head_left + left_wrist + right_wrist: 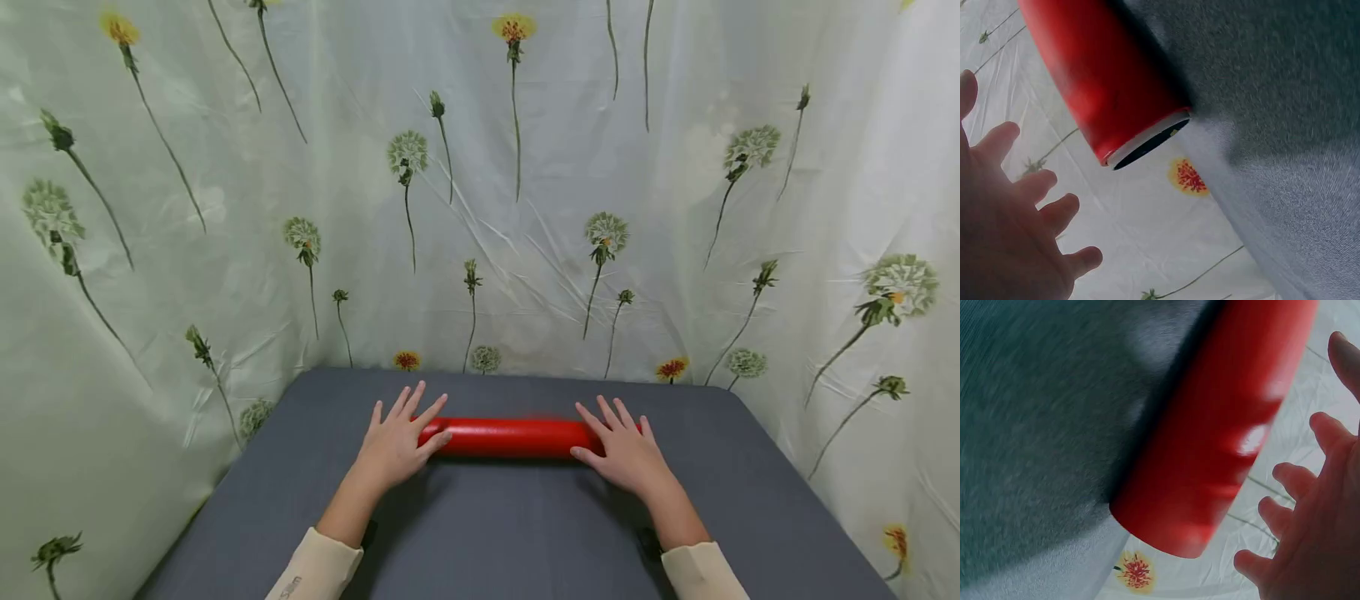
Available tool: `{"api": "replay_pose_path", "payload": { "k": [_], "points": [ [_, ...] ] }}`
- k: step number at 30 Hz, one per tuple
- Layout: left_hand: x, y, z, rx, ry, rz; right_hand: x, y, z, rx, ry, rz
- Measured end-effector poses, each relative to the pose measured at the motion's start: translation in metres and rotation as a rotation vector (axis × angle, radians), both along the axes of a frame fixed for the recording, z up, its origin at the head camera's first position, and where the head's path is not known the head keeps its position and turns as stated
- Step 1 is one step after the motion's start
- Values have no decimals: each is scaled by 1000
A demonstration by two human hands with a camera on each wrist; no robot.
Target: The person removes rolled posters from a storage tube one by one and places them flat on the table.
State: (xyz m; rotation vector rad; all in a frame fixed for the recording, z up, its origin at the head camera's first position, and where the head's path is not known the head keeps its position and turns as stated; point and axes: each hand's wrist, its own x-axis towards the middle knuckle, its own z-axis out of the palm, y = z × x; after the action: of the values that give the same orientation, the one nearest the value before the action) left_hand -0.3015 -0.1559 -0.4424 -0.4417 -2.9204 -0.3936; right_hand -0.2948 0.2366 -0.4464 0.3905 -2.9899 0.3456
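A glossy red tube (510, 437) lies crosswise on the grey table, its kind not clear. In the left wrist view its near end has a pale rim (1147, 139) and a dark inside. My left hand (393, 446) is over the tube's left end with fingers spread. That hand (1016, 219) appears apart from the tube in the wrist view. At the other end hovers my right hand (626, 450), fingers spread too. In the right wrist view a gap shows between the right hand (1316, 531) and the red surface. Neither hand grips anything.
The table (487, 533) has a dark grey cloth-like top with rounded far corners. Behind it and at both sides hangs a pale curtain (352, 100) printed with dandelions, close to the table's edges.
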Motion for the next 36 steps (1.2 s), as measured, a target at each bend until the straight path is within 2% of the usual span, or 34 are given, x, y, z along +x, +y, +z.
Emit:
{"api": "replay_pose_path", "payload": {
  "k": [4,10,16,22,28,31,36],
  "points": [
    [-6,-2,-8,-12,-3,-7,-3,2,-7,12,-18,21],
    [-14,-5,-16,-17,-8,-34,-6,4,-15,17,50,51],
    [-21,-7,-18,-40,-7,-47,-9,5,-19,45,133,103],
    [-31,-11,-18,-84,-19,-52,-15,4,-22,55,137,106],
    [-42,-6,-21,-103,-17,-124,-16,9,-18,122,185,82],
    [-43,-6,-21,-124,-17,-153,-16,8,-19,123,206,88],
    [-44,-8,-23,-110,-5,-157,-20,6,-23,124,235,111]
  ]
}}
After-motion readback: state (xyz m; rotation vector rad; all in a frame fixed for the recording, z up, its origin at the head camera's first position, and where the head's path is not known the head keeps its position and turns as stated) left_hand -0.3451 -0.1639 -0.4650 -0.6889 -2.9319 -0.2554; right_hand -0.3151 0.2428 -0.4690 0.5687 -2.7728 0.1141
